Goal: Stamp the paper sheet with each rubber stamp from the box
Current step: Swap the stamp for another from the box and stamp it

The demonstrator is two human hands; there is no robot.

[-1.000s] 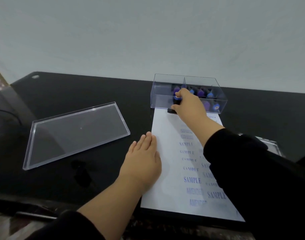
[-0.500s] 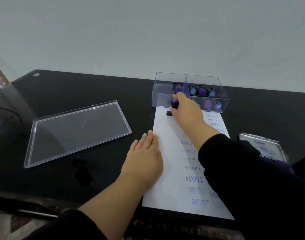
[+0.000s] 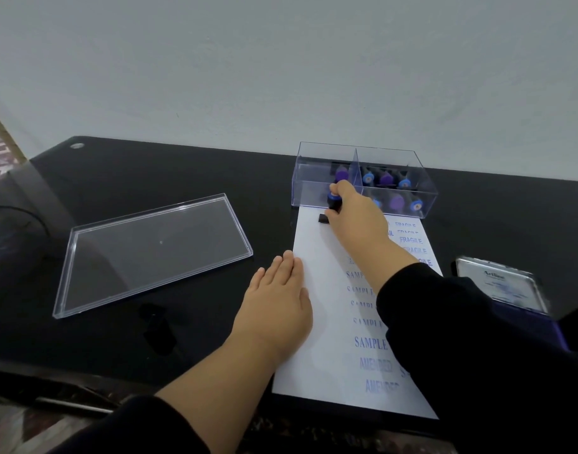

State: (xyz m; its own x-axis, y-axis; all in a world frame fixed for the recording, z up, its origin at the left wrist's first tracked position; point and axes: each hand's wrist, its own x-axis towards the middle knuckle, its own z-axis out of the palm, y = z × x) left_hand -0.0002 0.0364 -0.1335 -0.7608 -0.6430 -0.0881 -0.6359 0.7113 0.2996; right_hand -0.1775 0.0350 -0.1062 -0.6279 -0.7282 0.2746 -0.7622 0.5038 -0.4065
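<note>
Right now your right hand (image 3: 353,217) clenches a rubber stamp (image 3: 333,204) upright, handle up, its black base on the paper sheet's (image 3: 323,322) top edge, just below the clear box (image 3: 314,178). Your left hand (image 3: 278,309) lies flat, fingers straight, on the sheet's left edge.

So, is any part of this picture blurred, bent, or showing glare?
Head view: wide-angle bending curves the table edge; the glossy top mirrors the left hand; the lower stamped words on the paper sheet look smeared; the ink pad label is soft.
</note>
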